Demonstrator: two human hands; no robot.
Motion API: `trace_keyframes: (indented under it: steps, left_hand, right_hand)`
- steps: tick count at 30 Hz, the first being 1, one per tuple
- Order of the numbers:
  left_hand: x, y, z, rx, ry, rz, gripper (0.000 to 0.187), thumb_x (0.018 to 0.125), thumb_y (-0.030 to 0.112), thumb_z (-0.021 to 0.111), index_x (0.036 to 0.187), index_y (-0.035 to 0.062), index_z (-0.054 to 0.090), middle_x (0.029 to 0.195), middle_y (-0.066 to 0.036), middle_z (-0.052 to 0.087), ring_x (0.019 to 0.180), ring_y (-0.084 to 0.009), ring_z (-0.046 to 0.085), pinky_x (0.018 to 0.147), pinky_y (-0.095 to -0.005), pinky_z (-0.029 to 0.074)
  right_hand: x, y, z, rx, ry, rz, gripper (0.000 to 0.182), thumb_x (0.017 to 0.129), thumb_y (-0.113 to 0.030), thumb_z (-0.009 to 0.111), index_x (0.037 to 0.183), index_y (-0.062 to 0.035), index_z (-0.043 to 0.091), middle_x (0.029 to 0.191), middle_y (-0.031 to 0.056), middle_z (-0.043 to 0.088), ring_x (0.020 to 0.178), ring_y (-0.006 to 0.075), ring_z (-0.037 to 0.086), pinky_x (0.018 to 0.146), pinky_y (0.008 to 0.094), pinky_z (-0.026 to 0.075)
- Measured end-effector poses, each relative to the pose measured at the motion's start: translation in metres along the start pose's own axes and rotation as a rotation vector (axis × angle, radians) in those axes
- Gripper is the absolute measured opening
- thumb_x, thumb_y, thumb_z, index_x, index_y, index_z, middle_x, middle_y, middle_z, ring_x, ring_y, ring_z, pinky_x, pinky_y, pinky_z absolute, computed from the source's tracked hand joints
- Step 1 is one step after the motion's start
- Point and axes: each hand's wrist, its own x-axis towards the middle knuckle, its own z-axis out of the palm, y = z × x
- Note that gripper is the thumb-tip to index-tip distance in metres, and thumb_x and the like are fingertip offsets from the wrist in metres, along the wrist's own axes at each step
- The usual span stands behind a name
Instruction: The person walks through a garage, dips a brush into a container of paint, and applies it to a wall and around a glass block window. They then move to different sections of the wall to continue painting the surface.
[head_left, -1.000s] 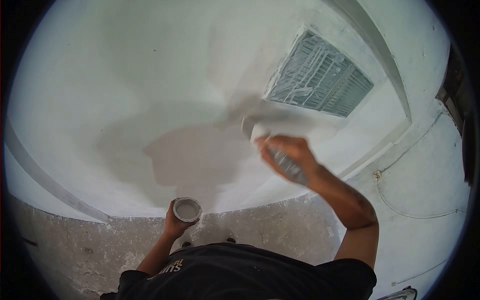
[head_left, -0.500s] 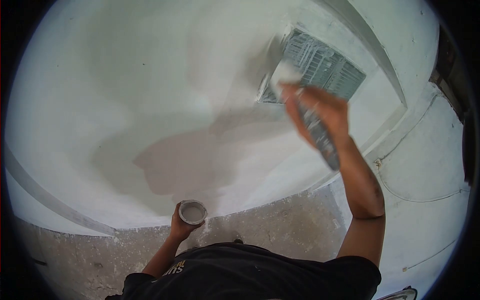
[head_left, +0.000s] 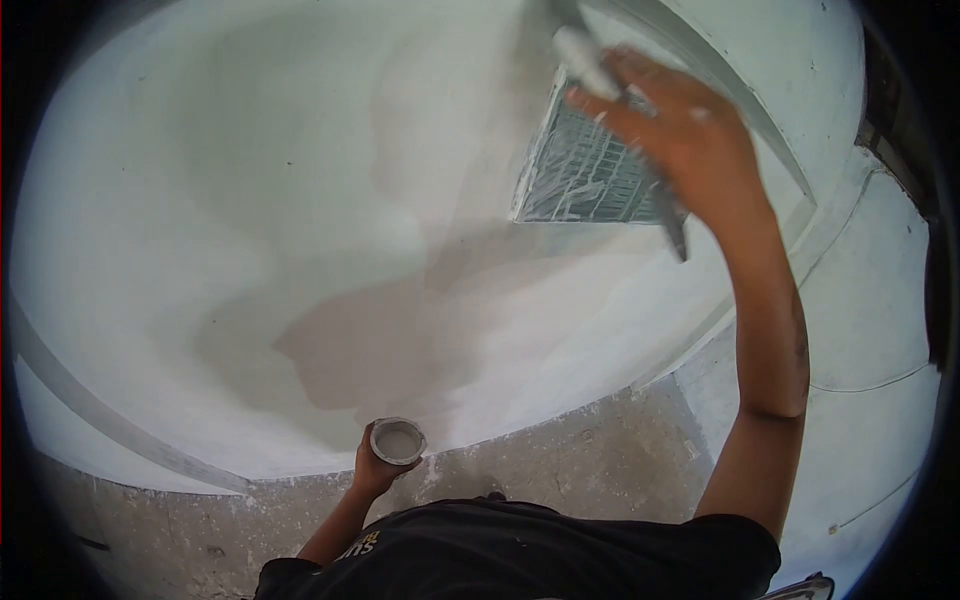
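Shirt (head_left: 510,560): black, nearest, below the vent (head_left: 580,175).
Left hand (head_left: 373,468): grip wrapped around the cup (head_left: 398,462).
Cup: gray stuff (head_left: 398,440) inside, below and left of the vent.
Right hand (head_left: 695,135): grip holding the brush (head_left: 585,60), in front of the vent.
Brush: blurry, white part by the vent's top left, handle end near its bottom edge.
Wall (head_left: 380,220): pale, around the vent.

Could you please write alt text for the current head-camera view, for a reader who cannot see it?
A person's raised right hand holds a blurred paintbrush in front of a white wall with a paint-streaked slatted panel. Lower down, the left hand holds a cup of pale paint above a speckled floor.
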Motion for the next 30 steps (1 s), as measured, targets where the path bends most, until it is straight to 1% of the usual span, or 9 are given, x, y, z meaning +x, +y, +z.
trace_keyframes:
  steps: [2,9,15,18,19,21,23,26,30]
  left_hand:
    - [-0.001,0.000,0.000,0.032,0.003,-0.003,0.080,0.060,0.016,0.095,0.124,0.0033,0.048,0.115,-0.012,0.064,0.111,-0.0241,0.062,0.097,-0.0385,0.048]
    - [0.004,-0.022,0.002,-0.020,-0.011,0.024,0.083,0.060,0.023,0.096,0.123,0.0024,0.047,0.114,-0.014,0.067,0.109,-0.0270,0.065,0.094,-0.0387,0.051]
    - [0.004,-0.011,0.003,-0.005,-0.019,0.074,0.083,0.060,0.022,0.096,0.123,0.0018,0.047,0.114,-0.014,0.067,0.109,-0.0266,0.065,0.095,-0.0384,0.050]
    - [0.003,-0.014,0.006,-0.078,-0.021,0.050,0.081,0.060,0.021,0.096,0.123,0.0017,0.047,0.114,-0.014,0.067,0.109,-0.0263,0.064,0.095,-0.0382,0.050]
    - [0.003,-0.012,0.007,-0.077,-0.025,0.047,0.081,0.060,0.021,0.096,0.123,0.0017,0.047,0.114,-0.014,0.067,0.109,-0.0263,0.064,0.095,-0.0382,0.050]
    - [0.003,-0.006,0.004,-0.090,-0.048,0.059,0.081,0.060,0.020,0.096,0.123,0.0018,0.047,0.114,-0.014,0.067,0.110,-0.0260,0.064,0.096,-0.0382,0.050]
    - [0.001,-0.010,0.005,-0.098,-0.051,0.056,0.081,0.060,0.020,0.096,0.123,0.0019,0.047,0.115,-0.014,0.067,0.110,-0.0258,0.064,0.096,-0.0381,0.050]
    - [0.003,-0.021,0.007,-0.110,-0.041,0.058,0.081,0.060,0.020,0.096,0.123,0.0021,0.048,0.114,-0.014,0.066,0.109,-0.0256,0.064,0.096,-0.0380,0.050]
    - [0.002,-0.033,0.010,-0.134,0.000,0.050,0.076,0.061,0.013,0.093,0.122,0.0027,0.049,0.114,-0.012,0.065,0.107,-0.0238,0.064,0.094,-0.0372,0.051]
  right_hand:
    - [-0.006,-0.025,0.003,-0.030,-0.200,-0.100,0.038,0.084,-0.015,0.066,0.120,-0.0280,0.069,0.130,0.0111,0.064,0.115,0.0274,0.065,0.095,0.0386,0.055]
    - [0.014,-0.011,-0.024,-0.016,0.054,-0.037,0.037,0.081,-0.014,0.067,0.116,-0.0228,0.071,0.125,0.0152,0.065,0.112,0.0277,0.066,0.088,0.0367,0.057]
    - [0.009,-0.038,0.002,0.033,-0.067,-0.107,0.038,0.081,-0.011,0.066,0.118,-0.0199,0.070,0.118,0.0098,0.068,0.110,0.0243,0.065,0.084,0.0352,0.058]
    - [0.008,-0.044,-0.006,0.941,0.007,0.189,0.026,0.091,-0.017,0.066,0.117,-0.0192,0.072,0.105,-0.0021,0.071,0.101,0.0164,0.067,0.082,0.0312,0.057]
    - [0.009,-0.044,-0.003,0.942,0.004,0.192,0.026,0.091,-0.017,0.066,0.117,-0.0192,0.072,0.105,-0.0021,0.071,0.101,0.0164,0.067,0.082,0.0312,0.057]
    - [0.019,-0.038,0.012,0.921,0.248,0.581,0.025,0.094,-0.017,0.066,0.118,-0.0150,0.072,0.103,-0.0004,0.071,0.097,0.0151,0.068,0.084,0.0286,0.056]
    - [0.015,-0.016,0.040,1.427,0.409,0.884,0.027,0.093,-0.015,0.067,0.118,-0.0081,0.071,0.108,0.0018,0.071,0.100,0.0142,0.065,0.087,0.0276,0.055]
    - [-0.028,0.019,0.073,1.543,0.649,1.031,0.026,0.094,-0.014,0.064,0.117,-0.0029,0.070,0.108,0.0040,0.070,0.097,0.0145,0.065,0.088,0.0260,0.054]
    - [-0.061,0.031,0.073,1.040,0.647,1.130,0.022,0.094,-0.011,0.064,0.114,-0.0032,0.071,0.102,0.0023,0.071,0.089,0.0127,0.066,0.085,0.0278,0.054]
